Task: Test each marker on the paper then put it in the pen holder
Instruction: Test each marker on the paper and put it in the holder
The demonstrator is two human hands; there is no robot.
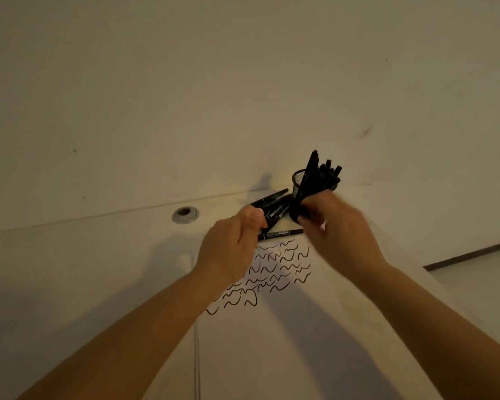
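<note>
Already the pen holder (pixel 300 194), crammed with markers at the desk's far edge, looks tippy; the right hand (pixel 338 226), fingers curled on its base, could topple it. The left hand (pixel 231 243) pinches a marker (pixel 280 233) lying above the scribbled paper (pixel 272 272).

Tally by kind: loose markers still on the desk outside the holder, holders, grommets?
Black markers lying loose on the white desk: about 4, as they overlap
Black mesh pen holder: 1
Grey round cable grommet: 1
Total: about 6
</note>
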